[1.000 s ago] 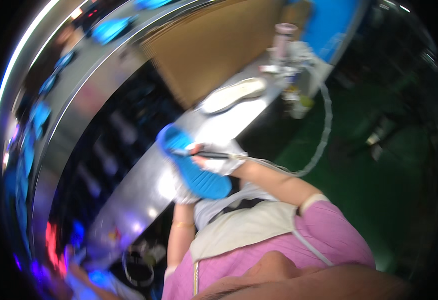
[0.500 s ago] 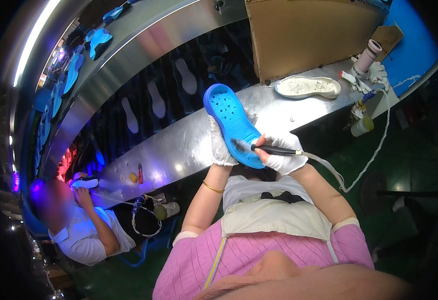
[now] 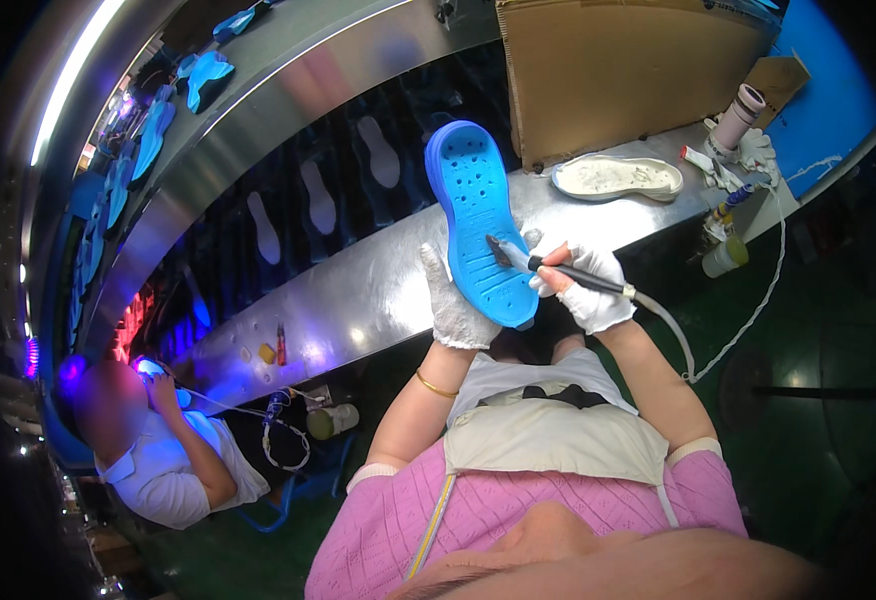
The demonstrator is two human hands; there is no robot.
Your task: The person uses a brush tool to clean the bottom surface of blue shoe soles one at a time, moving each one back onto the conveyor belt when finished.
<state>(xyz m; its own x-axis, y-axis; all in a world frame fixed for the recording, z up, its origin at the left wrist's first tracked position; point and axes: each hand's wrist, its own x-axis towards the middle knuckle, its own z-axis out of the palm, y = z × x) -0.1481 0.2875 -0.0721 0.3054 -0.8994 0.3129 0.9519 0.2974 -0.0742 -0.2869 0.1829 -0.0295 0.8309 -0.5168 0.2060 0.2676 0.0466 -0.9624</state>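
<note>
A blue shoe sole with round holes at its far end is tilted up in front of me. My left hand, in a pale glove, is closed around its left side and near end; some of its fingers are hidden behind the sole. In my right hand, gloved with bare fingertips, is a brush with a black handle and a hose at its back end. The brush's dark bristles touch or nearly touch the sole's inner face, about midway along it.
A metal ledge runs before me beside a conveyor carrying insoles. On the ledge lies a white sole near a cardboard box. A pink bottle stands at the right. To the left sits a co-worker.
The sole has risen away from me and turned more upright. My right hand has moved slightly right, and the bristles have shifted from the near end toward the sole's middle.
</note>
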